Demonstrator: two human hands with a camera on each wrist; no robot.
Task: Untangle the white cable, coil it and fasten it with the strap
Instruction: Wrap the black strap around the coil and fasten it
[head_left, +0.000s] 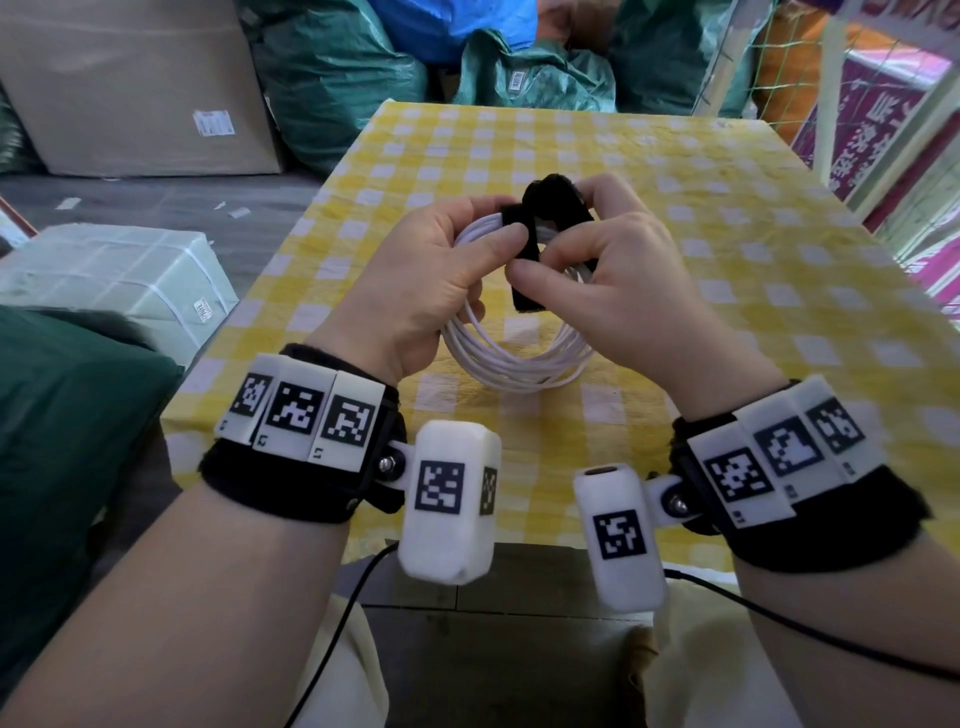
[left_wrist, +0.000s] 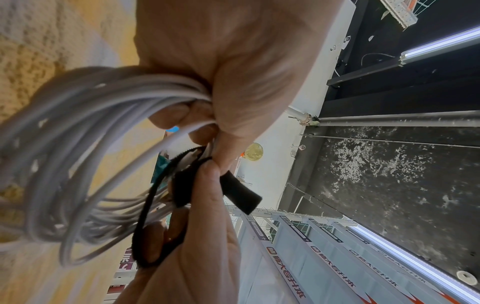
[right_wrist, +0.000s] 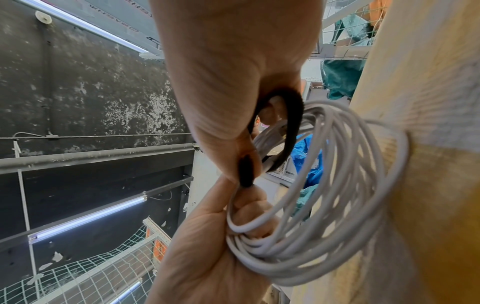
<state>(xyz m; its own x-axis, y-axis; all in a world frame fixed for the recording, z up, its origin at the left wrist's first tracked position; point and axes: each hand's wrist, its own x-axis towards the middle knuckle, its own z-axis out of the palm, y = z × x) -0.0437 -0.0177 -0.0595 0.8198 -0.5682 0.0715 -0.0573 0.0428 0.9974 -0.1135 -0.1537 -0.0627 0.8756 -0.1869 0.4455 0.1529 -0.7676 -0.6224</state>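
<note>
Black strap pinched by both hands over coiled white cable

Cable coil held above counter, between left hand and right hand. Strap looped over coil's far side. Boxes left, bags behind counter.

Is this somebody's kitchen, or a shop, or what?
Probably a storeroom or parcel depot, not a kitchen: a big cardboard box, stuffed green sacks and a strapped white parcel crowd around the checked table.
</note>
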